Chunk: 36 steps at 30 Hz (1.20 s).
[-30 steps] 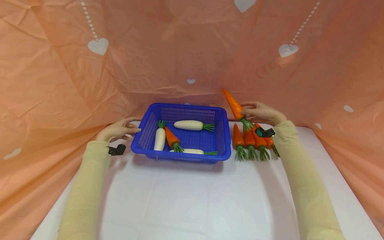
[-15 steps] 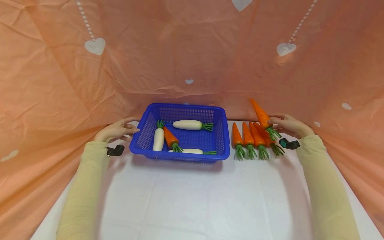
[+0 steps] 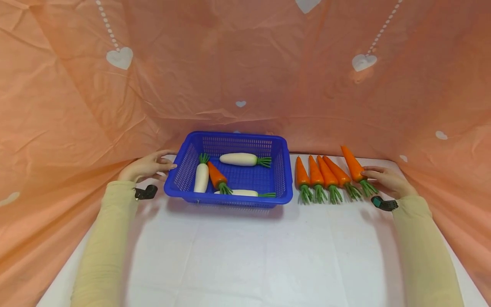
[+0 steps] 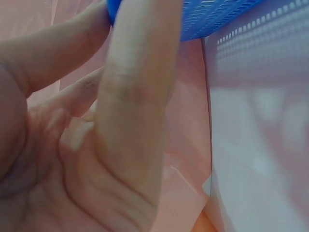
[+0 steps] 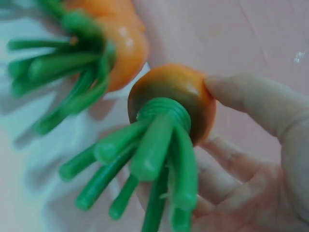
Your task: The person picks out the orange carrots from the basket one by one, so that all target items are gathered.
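Note:
My right hand (image 3: 390,181) pinches an orange carrot (image 3: 352,163) near its leafy end, at the right of a row of several carrots (image 3: 327,172) in the head view. Up close in the right wrist view, thumb and fingers sit on either side of this carrot's thick top (image 5: 166,87), its green stems pointing at the camera. With thumb and fingers, my left hand (image 3: 145,166) holds the left rim of a blue plastic basket (image 3: 228,200). Inside the basket lie several white radishes (image 3: 238,159) and one carrot (image 3: 217,174).
A white cloth (image 3: 245,251) covers the table. An orange sheet with white hearts (image 3: 238,64) hangs behind and along both sides, close to the basket's back and the hands.
My right hand has carried the carrot rightward and down from above the row to the row's right end. My left hand stays at the basket's rim.

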Motion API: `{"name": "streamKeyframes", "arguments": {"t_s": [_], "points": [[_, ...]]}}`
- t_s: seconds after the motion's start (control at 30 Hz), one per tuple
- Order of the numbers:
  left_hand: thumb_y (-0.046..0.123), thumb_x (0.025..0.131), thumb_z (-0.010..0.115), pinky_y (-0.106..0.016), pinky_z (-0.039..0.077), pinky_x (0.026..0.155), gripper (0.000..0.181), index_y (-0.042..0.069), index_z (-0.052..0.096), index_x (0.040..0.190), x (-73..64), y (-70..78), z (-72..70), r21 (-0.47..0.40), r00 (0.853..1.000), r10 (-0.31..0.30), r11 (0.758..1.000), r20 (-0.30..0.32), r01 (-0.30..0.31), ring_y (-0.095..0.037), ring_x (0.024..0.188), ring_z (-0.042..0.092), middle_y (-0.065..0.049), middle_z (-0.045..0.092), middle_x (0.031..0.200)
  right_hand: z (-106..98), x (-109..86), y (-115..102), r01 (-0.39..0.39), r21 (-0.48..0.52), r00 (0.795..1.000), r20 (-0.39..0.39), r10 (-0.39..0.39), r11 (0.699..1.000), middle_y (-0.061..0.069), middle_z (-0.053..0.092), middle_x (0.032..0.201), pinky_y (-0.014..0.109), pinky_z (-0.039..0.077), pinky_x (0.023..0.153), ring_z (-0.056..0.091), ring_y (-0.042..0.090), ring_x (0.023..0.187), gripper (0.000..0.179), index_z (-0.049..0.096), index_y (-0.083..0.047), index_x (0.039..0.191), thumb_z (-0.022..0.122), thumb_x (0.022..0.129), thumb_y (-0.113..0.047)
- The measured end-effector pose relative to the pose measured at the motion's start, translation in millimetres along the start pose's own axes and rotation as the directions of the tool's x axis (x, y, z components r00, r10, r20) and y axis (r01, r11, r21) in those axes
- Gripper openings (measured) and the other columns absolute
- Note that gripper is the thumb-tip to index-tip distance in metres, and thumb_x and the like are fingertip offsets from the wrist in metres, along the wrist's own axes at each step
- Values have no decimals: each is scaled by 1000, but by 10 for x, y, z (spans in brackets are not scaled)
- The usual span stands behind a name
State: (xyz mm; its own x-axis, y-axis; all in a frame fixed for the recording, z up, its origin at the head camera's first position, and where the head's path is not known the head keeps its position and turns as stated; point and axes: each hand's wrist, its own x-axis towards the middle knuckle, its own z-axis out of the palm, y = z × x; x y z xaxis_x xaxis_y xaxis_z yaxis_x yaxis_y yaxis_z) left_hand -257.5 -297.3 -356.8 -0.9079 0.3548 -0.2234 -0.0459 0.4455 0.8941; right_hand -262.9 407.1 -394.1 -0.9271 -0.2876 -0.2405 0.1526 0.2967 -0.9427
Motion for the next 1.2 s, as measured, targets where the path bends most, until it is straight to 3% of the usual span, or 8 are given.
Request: {"name": "streamKeyframes", "arguments": {"t_s": [0.13,0.27,0.37,0.5,0.67,0.77,1.0,1.2], "points": [[10,98,55,-37,56,72,63,0,19,149,-1,8,-7,-1,1000,6,1000,0,-6,-23,83,63,-11,60,99,-7,-36,112,-53,-45,998,-31,52,998,-13,52,103,18,50,81,56,0,92,60,25,16,140,47,102,-25],[11,98,55,-37,56,73,63,0,19,149,-6,-1,-14,-18,1000,8,1000,2,-8,-23,85,64,-11,61,102,-6,-32,189,-58,-27,997,-60,56,998,-15,54,101,17,49,81,56,0,91,49,40,8,136,50,101,-23],[12,98,54,-38,56,75,63,1,18,149,-11,-21,-17,-53,1000,10,999,2,-9,-23,85,65,-13,60,106,11,-11,214,-49,-41,996,-79,45,998,-15,53,103,16,49,80,56,-2,90,51,39,9,138,51,101,-25],[13,99,54,-37,55,76,63,2,18,150,-7,-63,-21,-101,1000,14,995,5,-13,-21,86,66,-14,60,109,59,8,217,-74,-120,993,-102,62,990,5,48,122,15,48,80,52,-4,89,69,23,14,144,49,100,-34],[11,99,54,-35,56,73,62,-1,19,148,11,-99,-13,-117,1000,20,993,1,-20,-18,83,66,-9,63,103,99,18,210,-106,-165,988,-128,85,981,20,35,138,13,46,80,50,-8,89,75,21,11,146,48,99,-41],[10,99,53,-34,56,72,61,0,19,148,18,-110,-13,-122,1000,16,992,-6,-16,-18,82,66,-7,63,100,105,19,205,-88,-165,989,-130,67,982,15,40,135,12,46,80,50,-10,89,73,23,11,145,48,99,-40],[9,99,53,-37,56,75,63,0,17,149,7,-124,-9,-149,1000,6,989,2,-5,-19,84,66,-8,62,102,139,-5,171,-46,-128,987,-157,25,991,-21,51,103,11,46,78,52,-12,88,70,28,13,142,54,98,-35],[12,98,55,-41,55,79,65,1,16,150,4,-127,-12,-131,1000,10,991,9,-8,-20,86,65,-10,61,104,164,-8,164,-49,-189,976,-220,7,981,-21,55,98,12,47,76,53,-9,88,70,36,12,140,58,96,-37]]}}
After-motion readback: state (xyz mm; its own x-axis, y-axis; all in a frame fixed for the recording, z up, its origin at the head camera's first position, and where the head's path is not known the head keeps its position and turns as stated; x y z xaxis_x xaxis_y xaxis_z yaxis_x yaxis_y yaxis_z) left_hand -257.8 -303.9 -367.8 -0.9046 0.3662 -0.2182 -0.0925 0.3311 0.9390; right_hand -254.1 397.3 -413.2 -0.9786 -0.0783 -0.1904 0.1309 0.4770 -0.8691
